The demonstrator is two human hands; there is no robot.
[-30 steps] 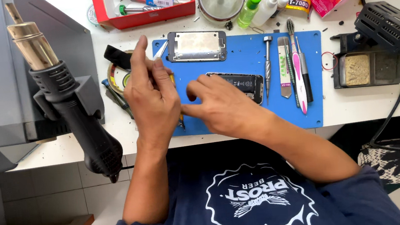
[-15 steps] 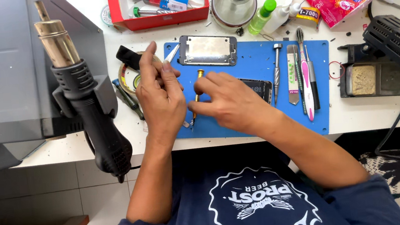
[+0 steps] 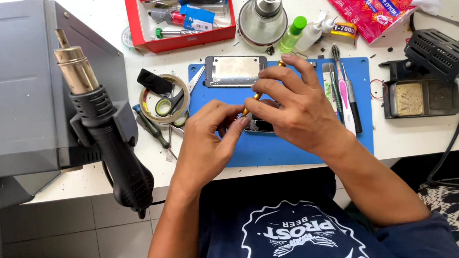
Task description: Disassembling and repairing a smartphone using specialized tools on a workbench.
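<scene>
So on the white desk [image 3: 443,131] there's one blue work mat [image 3: 293,148], and pretty much everything sits around that. On the mat: one small dark phone body [image 3: 260,126], mostly hidden under the hands, and one silver metal back plate [image 3: 233,70] at the mat's far edge. Along the mat's right side I count three slim tools, including a pink-handled one [image 3: 343,101]. Left of the mat is one roll of tape [image 3: 164,99] with scissors [image 3: 181,97] lying across it, and further left one hot air gun [image 3: 104,135] parked in its holder on the grey station [image 3: 9,83]. Beyond the mat: one red tray [image 3: 135,20] full of tools and one green-capped bottle [image 3: 293,33]. Right hand [image 3: 300,111] is curled closed, pinching one thin brass-coloured screwdriver [image 3: 262,89] with the tip angled down at the phone body. Left hand [image 3: 208,142] is half-closed, fingertips [image 3: 236,127] pressed on the phone body's near edge, right next to the tip.
</scene>
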